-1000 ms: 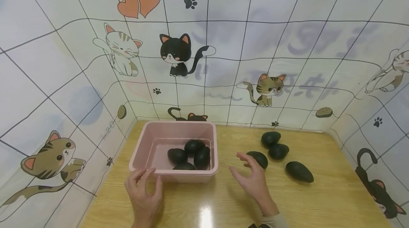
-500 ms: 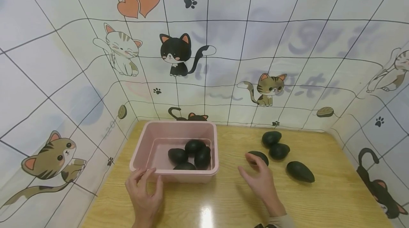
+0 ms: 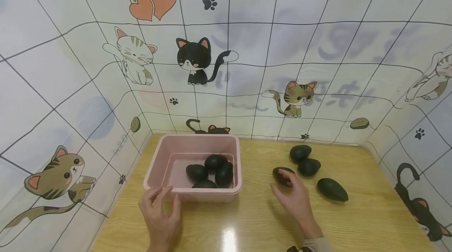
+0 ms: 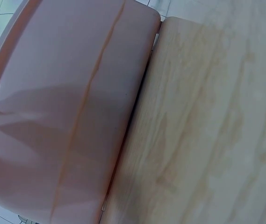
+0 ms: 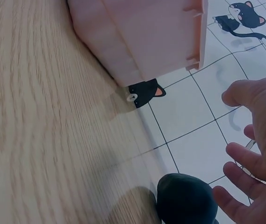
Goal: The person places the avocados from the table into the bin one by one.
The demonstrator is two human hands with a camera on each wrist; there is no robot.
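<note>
Right now my right hand (image 3: 294, 200) reaches over the worktop (image 3: 374, 220), thumb and fingers spread apart and gripping nothing. Just below it lies the nearest avocado (image 3: 279, 178), dark green and resting on the wood in the worktop's right half, well apart from the back edge. From above, my index finger covers part of that avocado; I cannot tell whether the tip touches it.

My left hand (image 3: 159, 214) is at the pink box (image 3: 212, 196), fingers bent onto its front rim near the front left corner, thumb just below the rim on the outside, so that I hold it there lightly. From the left wrist only one fingertip shows, at the edge of the view, beside the front wall.

The box stands upright towards the worktop's back left corner. Four avocados (image 3: 196, 173) lie inside it, gathered in its right half, the front one partly hidden by the rim.

Beyond my right hand, a pair of avocados (image 3: 308, 167) lies close together towards the back edge. Another single avocado (image 3: 332, 189) lies nearer the right edge, its narrow end pointing forward and right.

A pale sleeve (image 3: 319, 245) ends at my right wrist. Behind the worktop's back edge rises a white wall (image 3: 247, 44) with black grid lines and cartoon cats (image 3: 194, 57).
</note>
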